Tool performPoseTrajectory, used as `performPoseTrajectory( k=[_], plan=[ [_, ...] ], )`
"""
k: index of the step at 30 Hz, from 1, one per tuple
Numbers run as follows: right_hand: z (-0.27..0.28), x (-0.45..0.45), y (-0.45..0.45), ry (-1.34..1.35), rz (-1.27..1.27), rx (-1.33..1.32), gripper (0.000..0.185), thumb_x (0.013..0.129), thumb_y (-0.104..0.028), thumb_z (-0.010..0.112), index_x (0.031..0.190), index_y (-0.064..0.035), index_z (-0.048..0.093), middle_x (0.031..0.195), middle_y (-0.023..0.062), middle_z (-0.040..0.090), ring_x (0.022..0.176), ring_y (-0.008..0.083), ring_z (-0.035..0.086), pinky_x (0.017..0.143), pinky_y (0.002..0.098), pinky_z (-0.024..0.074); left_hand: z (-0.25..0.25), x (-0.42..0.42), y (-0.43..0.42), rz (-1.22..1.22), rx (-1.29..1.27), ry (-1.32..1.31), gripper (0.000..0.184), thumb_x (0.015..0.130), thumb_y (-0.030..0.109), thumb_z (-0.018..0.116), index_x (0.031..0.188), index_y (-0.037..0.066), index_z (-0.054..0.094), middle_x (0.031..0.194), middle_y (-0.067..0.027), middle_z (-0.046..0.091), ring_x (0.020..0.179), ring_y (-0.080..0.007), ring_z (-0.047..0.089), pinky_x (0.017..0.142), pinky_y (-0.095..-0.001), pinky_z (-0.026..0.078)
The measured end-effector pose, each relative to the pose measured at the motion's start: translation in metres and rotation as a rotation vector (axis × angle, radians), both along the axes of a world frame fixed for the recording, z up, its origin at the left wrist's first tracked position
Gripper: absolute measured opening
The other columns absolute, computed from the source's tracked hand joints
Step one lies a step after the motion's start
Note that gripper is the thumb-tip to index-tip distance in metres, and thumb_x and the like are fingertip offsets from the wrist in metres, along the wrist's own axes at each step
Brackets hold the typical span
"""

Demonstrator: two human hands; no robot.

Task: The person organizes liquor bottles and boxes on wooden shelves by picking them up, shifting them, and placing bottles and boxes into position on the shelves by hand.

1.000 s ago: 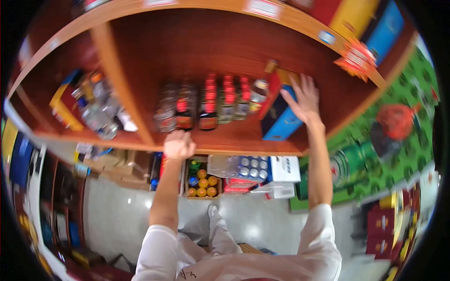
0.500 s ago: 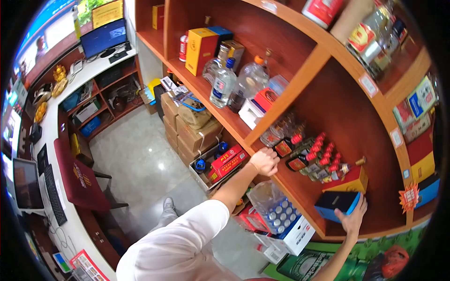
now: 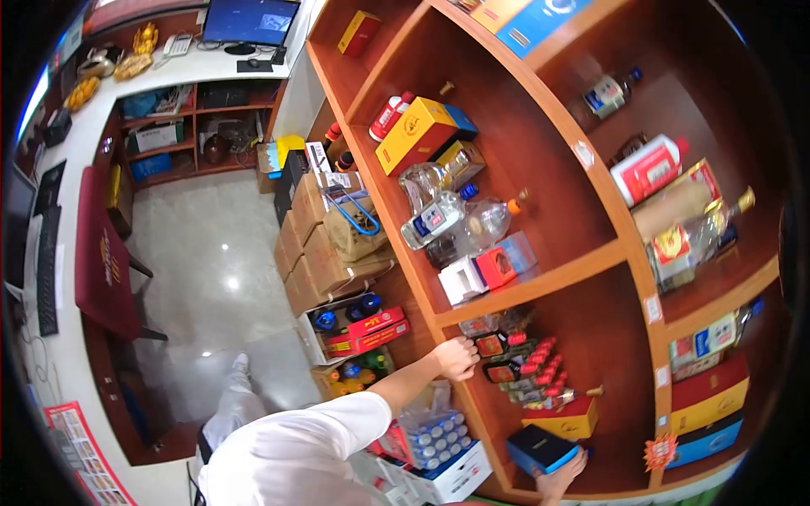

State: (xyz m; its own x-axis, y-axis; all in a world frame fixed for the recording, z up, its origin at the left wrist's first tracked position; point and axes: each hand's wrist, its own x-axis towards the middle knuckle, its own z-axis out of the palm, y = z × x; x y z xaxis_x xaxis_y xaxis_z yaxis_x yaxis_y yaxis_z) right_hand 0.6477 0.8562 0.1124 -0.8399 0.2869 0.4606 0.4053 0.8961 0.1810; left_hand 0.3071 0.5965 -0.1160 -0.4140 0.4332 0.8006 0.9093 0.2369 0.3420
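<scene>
My left hand (image 3: 456, 358) is closed at the front edge of the wooden shelf (image 3: 498, 430), beside small dark bottles (image 3: 501, 371); what it holds, if anything, is hidden. Near the lower right, my right hand (image 3: 564, 477) rests against the end of a blue and black box (image 3: 541, 449), its fingers apart. A yellow and red box (image 3: 567, 417) lies just behind that box. Red-capped bottles (image 3: 547, 363) stand in rows between the two hands.
Clear bottles (image 3: 435, 221) and a yellow box (image 3: 416, 135) occupy the neighbouring compartment. Below the shelf are cardboard boxes (image 3: 325, 261) and a pack of cans (image 3: 439, 440). A maroon chair (image 3: 105, 257) stands by the white desk (image 3: 63, 337) at the left.
The view has swung left, bringing the desk and chair in. My left hand remains closed by the shelf edge. My right hand has moved from the box's top and side to its end.
</scene>
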Motion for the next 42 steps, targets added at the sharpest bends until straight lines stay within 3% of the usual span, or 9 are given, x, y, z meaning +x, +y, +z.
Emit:
performPoseTrajectory(
  k=[2,15,21,25,28,32,34,37,42],
  plan=[
    [0.007,0.001,-0.023,0.051,0.240,0.206,0.116,0.056,-0.065,0.092,0.143,-0.0043,0.046,0.136,0.0200,0.054,0.131,0.0440,0.045,0.113,0.0552,0.0349,0.000,0.000,-0.001,-0.005,0.017,-0.009,0.025,0.080,0.034,0.065,0.076,0.009,0.064,0.080,-0.0097,0.063,0.083,-0.0297,0.062,0.078,-0.0438,0.050],
    [-0.061,0.013,-0.187,-0.276,-0.267,0.052,0.114,0.057,-0.044,0.088,0.149,-0.0015,0.037,0.144,0.0228,0.049,0.134,0.0441,0.043,0.115,0.0552,0.0351,-0.075,0.023,-0.233,-0.427,0.019,-0.892,0.041,0.099,0.048,0.057,0.091,0.008,0.065,0.090,-0.0178,0.070,0.086,-0.0386,0.068,0.076,-0.0502,0.055],
    [-0.071,-0.049,-0.287,-0.433,-0.225,-0.150,0.116,0.054,-0.048,0.090,0.149,-0.0059,0.039,0.145,0.0206,0.051,0.135,0.0424,0.045,0.114,0.0530,0.0375,-0.391,0.104,-0.602,0.574,-0.613,-1.528,0.051,0.084,0.056,0.068,0.110,0.015,0.079,0.120,-0.0129,0.074,0.109,-0.0303,0.072,0.090,-0.0451,0.056],
    [-0.115,-0.117,-0.357,-0.559,-0.104,-0.336,0.116,0.050,-0.042,0.093,0.147,-0.0056,0.041,0.144,0.0221,0.051,0.135,0.0435,0.045,0.114,0.0529,0.0379,-0.241,0.088,-0.782,1.063,-0.945,-1.745,0.037,0.083,0.036,0.076,0.110,0.011,0.079,0.117,-0.0103,0.076,0.109,-0.0255,0.074,0.082,-0.0439,0.059],
    [-0.124,-0.200,-0.452,-0.663,0.152,-0.585,0.101,0.049,-0.033,0.098,0.133,-0.0019,0.051,0.128,0.0268,0.058,0.124,0.0466,0.052,0.107,0.0559,0.0409,-0.308,0.073,-0.829,1.490,-0.294,-1.560,0.031,0.083,0.030,0.073,0.098,0.003,0.077,0.098,-0.0155,0.078,0.100,-0.0247,0.076,0.076,-0.0445,0.060],
    [-0.176,-0.285,-0.497,-0.661,0.319,-0.559,0.097,0.054,-0.034,0.095,0.134,-0.0016,0.050,0.122,0.0272,0.058,0.121,0.0471,0.052,0.107,0.0547,0.0422,-0.410,0.054,-0.800,1.290,0.843,-1.661,0.035,0.091,0.027,0.063,0.075,-0.004,0.069,0.071,-0.0240,0.071,0.062,-0.0303,0.074,0.057,-0.0451,0.058],
    [-0.174,-0.333,-0.531,-0.669,0.455,-0.534,0.096,0.055,-0.035,0.094,0.132,-0.0020,0.050,0.125,0.0270,0.056,0.123,0.0461,0.050,0.105,0.0556,0.0421,-0.427,0.051,-0.741,1.217,0.469,-1.991,0.045,0.097,0.032,0.062,0.075,-0.006,0.067,0.075,-0.0265,0.071,0.055,-0.0304,0.071,0.053,-0.0438,0.058],
    [-0.182,-0.407,-0.583,-0.719,0.612,-0.479,0.098,0.056,-0.037,0.093,0.135,-0.0037,0.046,0.127,0.0241,0.054,0.122,0.0453,0.049,0.105,0.0569,0.0400,-0.428,0.055,-0.641,0.643,0.046,-2.073,0.058,0.082,0.041,0.078,0.124,0.002,0.070,0.113,-0.0192,0.076,0.114,-0.0334,0.069,0.099,-0.0433,0.055],
    [-0.209,-0.528,-0.659,-0.724,0.813,-0.464,0.106,0.055,-0.044,0.095,0.139,-0.0042,0.043,0.130,0.0211,0.051,0.126,0.0415,0.045,0.108,0.0545,0.0379,-0.368,-0.008,-0.656,0.331,-0.238,-1.930,0.037,0.079,0.036,0.072,0.104,0.011,0.081,0.118,-0.0162,0.076,0.110,-0.0310,0.071,0.098,-0.0436,0.055]
  ],
)
